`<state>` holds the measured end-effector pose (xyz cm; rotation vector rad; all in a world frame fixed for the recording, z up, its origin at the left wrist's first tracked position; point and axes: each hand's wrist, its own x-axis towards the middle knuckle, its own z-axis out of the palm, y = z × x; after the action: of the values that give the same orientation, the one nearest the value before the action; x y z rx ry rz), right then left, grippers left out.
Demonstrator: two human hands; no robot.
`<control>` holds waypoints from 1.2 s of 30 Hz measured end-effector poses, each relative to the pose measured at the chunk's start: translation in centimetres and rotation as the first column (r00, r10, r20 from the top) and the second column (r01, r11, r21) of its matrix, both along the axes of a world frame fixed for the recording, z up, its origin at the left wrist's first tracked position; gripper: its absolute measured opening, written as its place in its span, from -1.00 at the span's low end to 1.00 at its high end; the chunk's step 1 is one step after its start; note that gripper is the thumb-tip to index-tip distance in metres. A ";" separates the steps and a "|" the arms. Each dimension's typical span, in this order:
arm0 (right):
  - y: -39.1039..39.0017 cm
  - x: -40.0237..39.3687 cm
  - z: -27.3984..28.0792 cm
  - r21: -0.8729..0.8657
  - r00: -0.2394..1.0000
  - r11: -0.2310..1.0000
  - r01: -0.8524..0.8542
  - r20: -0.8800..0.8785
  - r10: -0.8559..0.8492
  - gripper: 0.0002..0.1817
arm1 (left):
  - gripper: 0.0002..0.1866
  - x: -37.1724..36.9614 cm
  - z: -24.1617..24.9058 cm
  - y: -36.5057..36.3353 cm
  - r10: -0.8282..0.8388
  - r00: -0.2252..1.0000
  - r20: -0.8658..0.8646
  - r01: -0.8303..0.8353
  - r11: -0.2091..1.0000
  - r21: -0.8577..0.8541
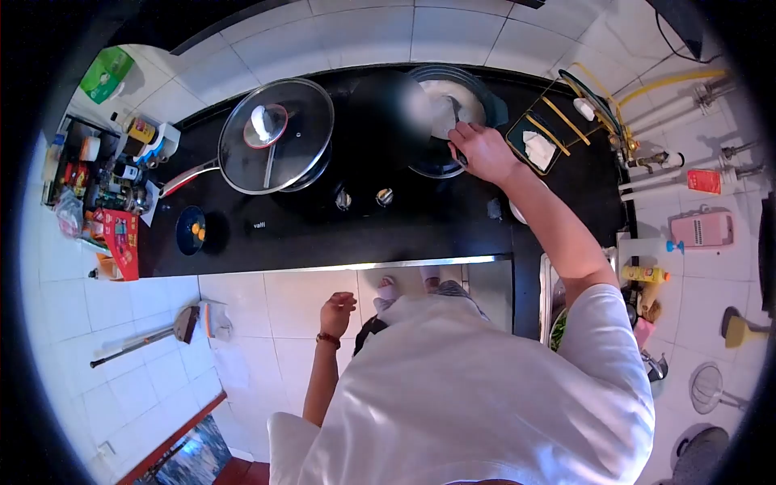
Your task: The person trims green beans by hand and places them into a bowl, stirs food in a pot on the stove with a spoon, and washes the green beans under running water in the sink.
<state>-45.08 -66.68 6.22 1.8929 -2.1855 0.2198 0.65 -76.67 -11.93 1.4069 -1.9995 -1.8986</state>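
White wall tiles surround the black stove counter [267, 242] that we look down on from above. Our right hand [483, 151] reaches over the right burner and is closed around the handle of a utensil [457, 117] that goes into the dark pot [449, 121]; white food lies in this pot, partly blurred. Our left hand [336, 312] hangs beside our body, below the counter edge, with fingers loosely curled and nothing in it. On the left burner stands a frying pan [275, 137] covered by a glass lid [279, 121]. Near the counter's left end a small dark bowl [192, 230] holds egg yolks. Right of the pot lies a tray [537, 141] with a white cloth.
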 end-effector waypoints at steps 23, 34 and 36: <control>0.7 0.6 4.7 -0.230 0.813 0.973 -0.016 0.563 0.146 -0.85 | -0.84 -0.4 -1.8 -0.4 0.066 0.998 -0.021 -0.065 0.997 0.039; -0.1 -0.9 0.5 0.056 0.985 0.986 -0.159 0.077 0.155 -0.70 | -0.82 -0.1 -1.1 -1.0 0.078 0.997 -0.019 -0.079 0.996 -0.039; 0.3 -1.5 0.5 0.160 0.990 0.977 -0.139 0.024 0.137 -0.64 | -0.82 -0.3 -0.7 -1.0 0.084 0.996 -0.010 -0.084 0.996 -0.019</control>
<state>-46.63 -66.39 6.68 2.1385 -2.1393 0.0813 0.40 -77.65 -12.62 1.4505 -1.9171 -1.8432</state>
